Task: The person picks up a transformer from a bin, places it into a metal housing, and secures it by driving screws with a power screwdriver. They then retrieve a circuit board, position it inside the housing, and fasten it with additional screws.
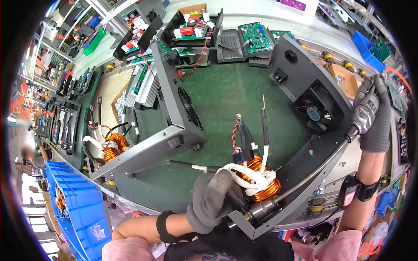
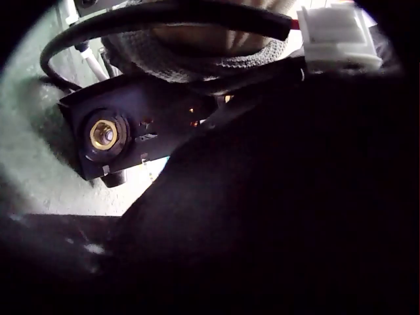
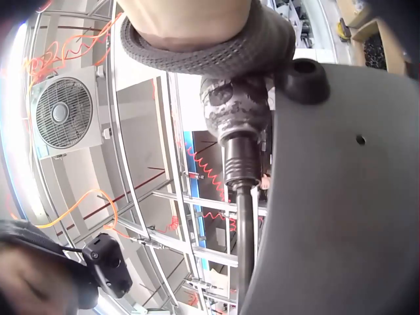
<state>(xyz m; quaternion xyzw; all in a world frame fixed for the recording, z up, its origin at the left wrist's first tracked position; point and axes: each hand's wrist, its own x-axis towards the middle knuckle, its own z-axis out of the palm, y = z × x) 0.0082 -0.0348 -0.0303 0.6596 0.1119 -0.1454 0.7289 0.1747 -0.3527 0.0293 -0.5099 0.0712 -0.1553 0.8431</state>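
My gloved right hand (image 1: 378, 104) grips a silver-grey power driver (image 1: 366, 111), also seen in the right wrist view (image 3: 235, 111). From it a long metal shaft (image 1: 318, 170) slants down over the dark metal chassis (image 1: 287, 172) to a socket (image 1: 263, 209) at the near end flange. Beside that socket is my gloved left hand (image 1: 211, 200), its thumb raised and fingers partly hidden; I cannot tell what they hold. A copper toroid coil (image 1: 263, 178) with white-sleeved leads lies in the chassis next to it. A brass nut (image 2: 105, 135) shows on a dark plate in the left wrist view.
A second chassis (image 1: 143, 148) with another coil (image 1: 115, 148) stands at left. A fan (image 1: 314, 114) is mounted in the right chassis panel. Circuit boards (image 1: 254, 37) line the back of the green mat (image 1: 226, 82). A blue bin (image 1: 82, 209) is at lower left.
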